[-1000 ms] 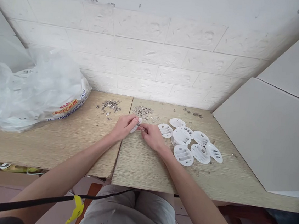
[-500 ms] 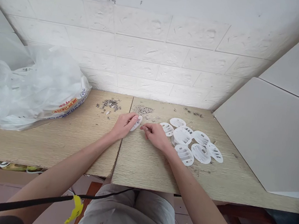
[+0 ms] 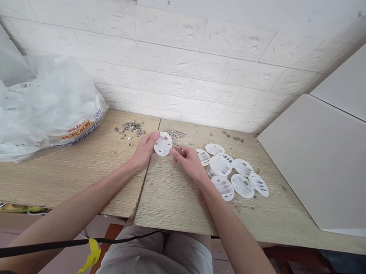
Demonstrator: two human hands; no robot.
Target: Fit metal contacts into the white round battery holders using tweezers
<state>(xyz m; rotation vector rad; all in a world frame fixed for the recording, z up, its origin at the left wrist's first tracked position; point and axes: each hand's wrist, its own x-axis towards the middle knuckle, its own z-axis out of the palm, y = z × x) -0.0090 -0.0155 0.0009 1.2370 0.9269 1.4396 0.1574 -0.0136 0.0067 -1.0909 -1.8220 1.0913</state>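
A round white plastic disc (image 3: 163, 144) with small slots is gripped at its left edge by my left hand (image 3: 145, 150), its flat face turned up toward me. My right hand (image 3: 187, 160) is closed in a pinch just right of the disc, around a thin metal tool (image 3: 176, 147), whose exact kind I cannot make out. Its tip is close to the disc's right edge. Behind the hands lies a heap of small metal pieces (image 3: 175, 134), partly hidden by the disc. A second heap of metal parts (image 3: 133, 127) lies farther left.
Several similar white discs (image 3: 242, 186) lie overlapping to the right. A big plastic bag (image 3: 42, 109) of white pieces takes up the left side. White panels (image 3: 331, 161) lean at the right, and a brick-pattern wall (image 3: 177, 66) bounds the back. A black cable (image 3: 43, 246) crosses below the table.
My left hand has turned the disc from a steep tilt to show its broad face. The right hand stays beside it, still pinching the thin tool. The view has shifted slightly.
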